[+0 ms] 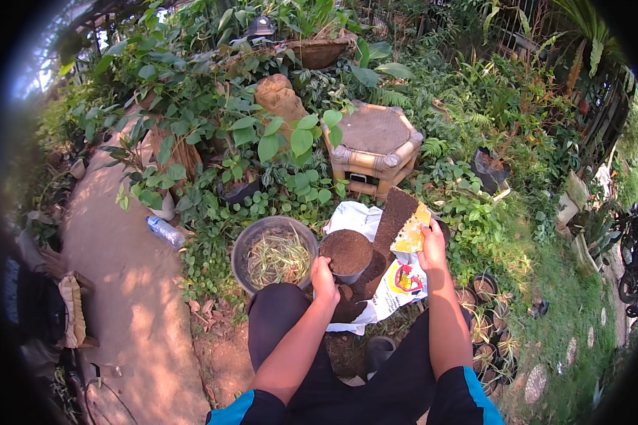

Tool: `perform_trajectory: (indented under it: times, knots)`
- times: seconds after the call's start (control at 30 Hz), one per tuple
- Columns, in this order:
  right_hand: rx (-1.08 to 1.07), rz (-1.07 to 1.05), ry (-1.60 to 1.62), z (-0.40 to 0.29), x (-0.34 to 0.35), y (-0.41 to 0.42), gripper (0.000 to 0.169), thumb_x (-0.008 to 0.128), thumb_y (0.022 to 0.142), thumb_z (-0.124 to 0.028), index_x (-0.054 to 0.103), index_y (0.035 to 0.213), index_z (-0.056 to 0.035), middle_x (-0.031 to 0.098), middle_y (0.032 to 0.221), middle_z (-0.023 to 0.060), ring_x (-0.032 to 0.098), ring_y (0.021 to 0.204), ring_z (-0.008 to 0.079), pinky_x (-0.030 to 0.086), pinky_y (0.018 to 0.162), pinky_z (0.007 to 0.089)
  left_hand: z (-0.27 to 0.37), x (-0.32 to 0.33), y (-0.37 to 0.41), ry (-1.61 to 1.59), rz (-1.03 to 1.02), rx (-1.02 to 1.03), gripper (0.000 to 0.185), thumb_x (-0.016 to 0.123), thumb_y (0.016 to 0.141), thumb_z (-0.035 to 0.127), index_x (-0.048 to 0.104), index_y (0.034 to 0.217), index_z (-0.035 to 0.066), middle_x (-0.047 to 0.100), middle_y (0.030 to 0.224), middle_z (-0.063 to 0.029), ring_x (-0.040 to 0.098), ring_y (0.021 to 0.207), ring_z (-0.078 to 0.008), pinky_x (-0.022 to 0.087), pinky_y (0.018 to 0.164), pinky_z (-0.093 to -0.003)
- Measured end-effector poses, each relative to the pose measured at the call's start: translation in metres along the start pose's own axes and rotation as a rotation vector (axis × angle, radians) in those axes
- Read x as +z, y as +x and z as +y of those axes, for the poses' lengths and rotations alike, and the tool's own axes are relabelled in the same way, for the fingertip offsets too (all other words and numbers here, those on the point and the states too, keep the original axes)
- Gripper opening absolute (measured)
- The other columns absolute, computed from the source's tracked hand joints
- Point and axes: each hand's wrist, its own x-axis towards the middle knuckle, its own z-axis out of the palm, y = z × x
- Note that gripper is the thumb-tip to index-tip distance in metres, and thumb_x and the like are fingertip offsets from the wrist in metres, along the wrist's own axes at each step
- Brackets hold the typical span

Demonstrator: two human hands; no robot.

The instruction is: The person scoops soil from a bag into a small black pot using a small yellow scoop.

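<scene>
My left hand grips the near left rim of a black plastic pot filled with brown soil. In my right hand is a yellow and white flat piece, its material unclear, at the edge of a heap of dark soil. The pot and loose soil are on a white printed plastic sack between my knees. To the left of the pot, a round dark basin holds cut grass-like plants.
Behind the sack stands a hexagonal bamboo stool. A plastic bottle lies by the concrete path at left. Several small potted plants stand at right. An empty-looking black pot is between my legs.
</scene>
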Motion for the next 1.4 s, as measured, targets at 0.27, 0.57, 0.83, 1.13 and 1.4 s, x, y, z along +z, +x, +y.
perform_trajectory:
  times: [0.27,0.57,0.83,1.13,1.4]
  knots:
    - [-0.245,0.031,-0.096,0.021,0.036,-0.039,0.034,0.039,0.102,-0.009,0.038,0.136,-0.0013,0.058,0.12,0.0117,0.057,0.108,0.0168,0.045,0.094,0.0317,0.0,0.007,-0.002,0.104,-0.125,0.001,0.033,0.047,0.087,0.012,0.061,0.114,0.0,0.058,0.103,-0.0049,0.051,0.099,-0.0156,0.039,0.091,-0.0299]
    - [-0.419,0.067,-0.323,0.029,0.055,-0.063,0.037,0.039,0.104,-0.012,0.035,0.139,-0.0009,0.052,0.128,0.0124,0.051,0.116,0.0179,0.038,0.101,0.032,-0.02,0.012,0.002,0.236,-0.184,0.199,0.035,0.048,0.09,0.014,0.057,0.121,0.002,0.06,0.113,-0.0075,0.057,0.104,-0.019,0.046,0.092,-0.0324]
    - [-0.591,0.139,-0.231,0.014,0.037,-0.052,0.037,0.038,0.104,-0.011,0.034,0.14,-0.0036,0.052,0.127,0.0128,0.052,0.116,0.0189,0.039,0.101,0.0328,-0.011,0.022,-0.006,-0.006,-0.082,-0.076,0.031,0.048,0.088,0.01,0.061,0.114,0.0,0.061,0.104,-0.0087,0.058,0.099,-0.0198,0.044,0.093,-0.0316]
    - [-0.507,0.389,-0.112,0.006,-0.004,-0.017,0.036,0.042,0.099,-0.009,0.039,0.134,0.0007,0.058,0.116,0.0124,0.057,0.104,0.0183,0.043,0.093,0.0317,-0.014,0.01,0.012,0.022,-0.102,0.058,0.019,0.045,0.087,0.011,0.057,0.101,0.004,0.06,0.1,-0.0085,0.061,0.094,-0.0224,0.051,0.082,-0.0371]
    - [-0.47,0.341,-0.124,0.004,-0.003,-0.018,0.036,0.044,0.098,-0.007,0.04,0.133,0.0007,0.058,0.117,0.0125,0.057,0.105,0.0174,0.045,0.092,0.0306,-0.013,0.01,0.004,0.087,-0.126,0.15,0.036,0.046,0.087,0.009,0.058,0.12,0.0,0.06,0.102,-0.0055,0.055,0.094,-0.0156,0.043,0.089,-0.0306]
